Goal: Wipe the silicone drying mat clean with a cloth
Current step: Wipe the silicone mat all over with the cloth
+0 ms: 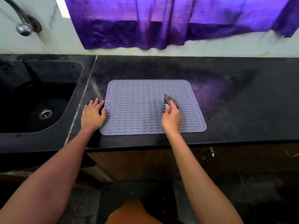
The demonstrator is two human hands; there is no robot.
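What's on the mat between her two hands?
Nothing: in the head view, only bare wavy ridges of the grey mat lie between the left hand at its edge and the right hand gripping the cloth.

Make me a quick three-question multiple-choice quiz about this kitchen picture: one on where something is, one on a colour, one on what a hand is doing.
1. Where is the sink relative to the mat?
A. To its left
B. To its right
C. Behind it

2. What colour is the curtain?
A. Green
B. Purple
C. White

3. What is the right hand doing?
A. Resting open on the counter
B. Turning the tap
C. Gripping the cloth on the mat

Answers: 1 A, the basin lies left of the grey mat. 2 B, the fabric is violet. 3 C, its fingers curl round the patterned cloth.
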